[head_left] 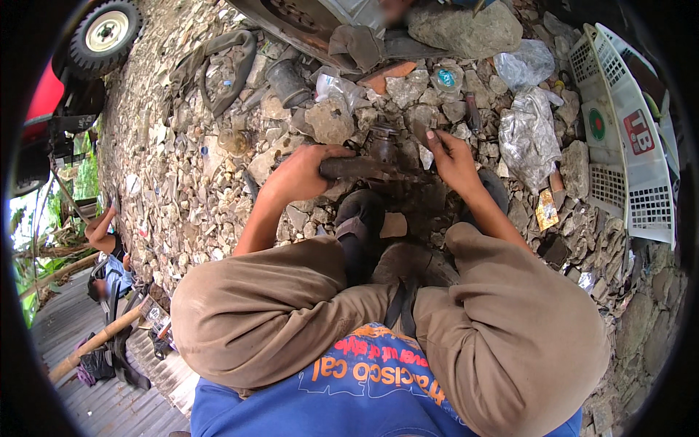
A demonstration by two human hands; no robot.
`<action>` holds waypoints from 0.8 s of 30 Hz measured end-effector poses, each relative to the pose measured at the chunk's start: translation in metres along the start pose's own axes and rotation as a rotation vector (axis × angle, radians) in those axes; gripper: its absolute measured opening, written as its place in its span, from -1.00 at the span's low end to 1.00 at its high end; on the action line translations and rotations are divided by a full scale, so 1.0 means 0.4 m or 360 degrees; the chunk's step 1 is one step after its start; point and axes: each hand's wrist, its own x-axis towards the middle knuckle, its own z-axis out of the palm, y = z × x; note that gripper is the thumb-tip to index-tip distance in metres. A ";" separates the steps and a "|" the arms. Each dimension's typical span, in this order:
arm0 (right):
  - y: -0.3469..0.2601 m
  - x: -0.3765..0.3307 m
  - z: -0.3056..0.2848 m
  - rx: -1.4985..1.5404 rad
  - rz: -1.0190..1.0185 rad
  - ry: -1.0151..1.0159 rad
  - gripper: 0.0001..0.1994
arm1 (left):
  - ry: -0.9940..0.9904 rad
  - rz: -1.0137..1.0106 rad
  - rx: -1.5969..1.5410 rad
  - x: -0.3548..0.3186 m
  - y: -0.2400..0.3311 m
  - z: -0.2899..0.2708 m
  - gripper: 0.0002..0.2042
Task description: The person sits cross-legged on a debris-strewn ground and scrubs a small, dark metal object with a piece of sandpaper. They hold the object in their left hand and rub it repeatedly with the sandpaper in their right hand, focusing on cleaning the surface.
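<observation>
Hands at frame centre, both on one dark, greasy metal bar (364, 169) lying crosswise over the rubble. Left hand (302, 173) wrapped round its left end, fingers curled shut. Right hand (453, 159) at the right end, fingers half bent, seemingly pinching a small dark piece beside the bar; exact grip hard to tell. Just above the bar, a rusty round fitting (383, 140), touching or nearly so. Work judged midway: bar held steady, fitting not visibly freed or joined, nothing clean or set aside as finished.

Below the hands, dark shoes (362, 226) and brown knees (255, 306) hiding the bar's underside and the ground beneath. Around, grey stones (182, 204), crumpled plastic bag (528, 135) right of centre, white crate (626, 138) at right edge, tyre (105, 33) upper left. Another person (109, 255) at left edge, mostly cut off. Top edge blurred.
</observation>
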 end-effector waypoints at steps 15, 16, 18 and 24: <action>-0.050 -0.013 -0.008 -0.0018 -0.0486 0.0180 -0.76 | -0.0077 -0.0225 0.0123 0.006 0.064 0.003 -0.56; -0.056 -0.017 -0.001 -0.0022 -0.0462 0.0061 -0.75 | -0.0068 -0.0304 0.0127 0.009 0.075 0.004 -0.58; -0.071 -0.026 0.016 -0.0038 -0.0412 -0.0171 -0.73 | -0.0068 -0.0276 0.0037 0.020 0.095 0.005 -0.57; -0.197 -0.060 0.047 0.0373 -0.0673 -0.0531 -0.68 | -0.0015 -0.0187 -0.0096 0.034 0.080 0.044 -0.56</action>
